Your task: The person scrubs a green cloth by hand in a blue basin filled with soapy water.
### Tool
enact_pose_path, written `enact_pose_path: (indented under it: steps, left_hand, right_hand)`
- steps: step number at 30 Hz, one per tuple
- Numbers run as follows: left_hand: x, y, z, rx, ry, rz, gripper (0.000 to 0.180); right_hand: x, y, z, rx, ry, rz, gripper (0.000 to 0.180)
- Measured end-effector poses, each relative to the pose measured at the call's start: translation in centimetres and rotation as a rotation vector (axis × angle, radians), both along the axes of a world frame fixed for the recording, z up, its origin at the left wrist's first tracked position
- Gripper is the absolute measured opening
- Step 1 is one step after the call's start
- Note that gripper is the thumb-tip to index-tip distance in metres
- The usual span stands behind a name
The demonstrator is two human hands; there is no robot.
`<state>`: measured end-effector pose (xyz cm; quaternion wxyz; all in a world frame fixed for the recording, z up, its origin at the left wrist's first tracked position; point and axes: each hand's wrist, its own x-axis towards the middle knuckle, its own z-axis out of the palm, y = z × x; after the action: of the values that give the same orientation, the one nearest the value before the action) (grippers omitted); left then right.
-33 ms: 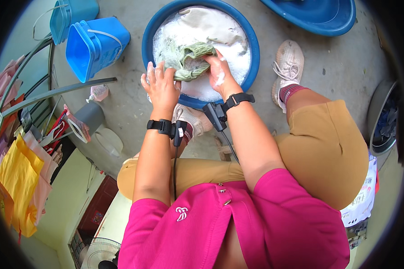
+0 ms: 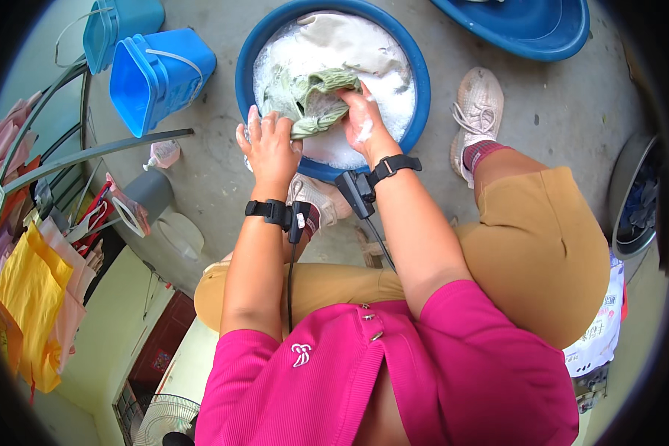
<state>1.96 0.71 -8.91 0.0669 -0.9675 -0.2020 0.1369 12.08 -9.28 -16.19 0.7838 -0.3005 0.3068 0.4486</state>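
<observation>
A blue round basin (image 2: 421,82) full of white suds stands before me. Over the foam, a pale green ribbed knit garment (image 2: 320,123) is bunched up, one fold standing open as a loop. My right hand (image 2: 363,123) grips the garment's right side, thumb on top, with foam on the thumb and wrist side. At the garment's lower left edge is my left hand (image 2: 270,149); the edge lies between thumb and index finger while the other fingers are spread and foamy. A paler cloth (image 2: 349,39) lies in the suds at the far side.
Two blue buckets (image 2: 160,78) stand at the far left. Another blue basin (image 2: 528,33) is at the far right, and a metal tub (image 2: 632,201) with dark cloth sits right. Left hangs a rack bar (image 2: 89,156) with clothes. My shoes (image 2: 477,104) flank the basin.
My left hand has shifted slightly down and to the right, its fingers a little closer together. The right hand keeps its hold on the garment.
</observation>
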Motion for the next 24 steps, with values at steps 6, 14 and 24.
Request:
enact_pose_path:
  steps: [6,14,24]
  left_hand:
    - [-0.8,-2.5,-0.1,-0.498,0.324,0.248,0.038]
    - [1.0,1.5,0.4,-0.029,-0.114,0.017,0.035]
    - [-2.6,4.4,-0.6,-0.929,-1.038,0.963,0.024]
  right_hand:
    - [0.9,0.1,0.1,0.131,0.3,-0.137,0.043]
    - [1.2,-0.1,1.1,0.071,0.12,0.082,0.053]
    - [1.9,-0.2,-0.4,-0.082,0.174,0.007,0.074]
